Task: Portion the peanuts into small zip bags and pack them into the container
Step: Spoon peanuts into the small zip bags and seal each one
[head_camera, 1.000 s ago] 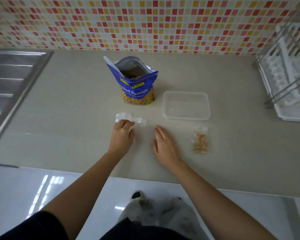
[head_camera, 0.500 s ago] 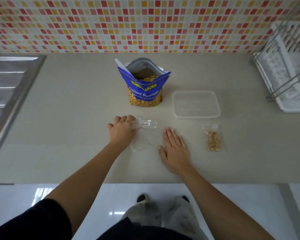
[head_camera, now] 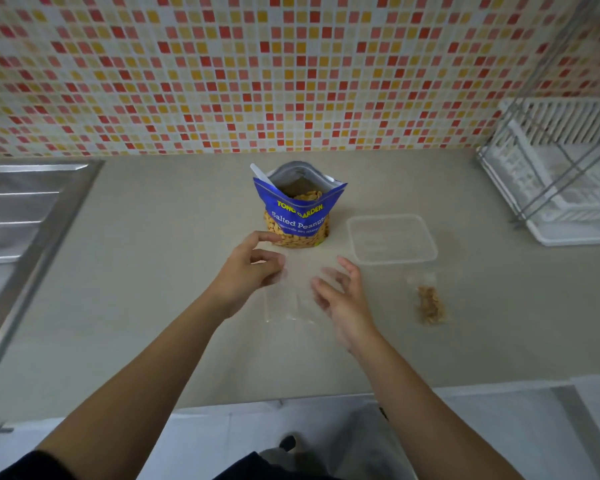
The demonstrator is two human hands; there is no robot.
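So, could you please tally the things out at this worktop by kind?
Peanut pouch: 1
White spoon: 1
Clear container: 1
Zip bags: 2 (filled zip bag, empty zip bag)
Dish rack: 1
Total: 6

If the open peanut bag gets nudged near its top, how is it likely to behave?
The peanut bag would probably dent before sliding, since its sides look like soft pouch film. It stands upright, mouth open, with a white utensil handle leaning inside, so a hard push could tip it and spill nuts. The peanuts filling its lower part likely steady it somewhat.
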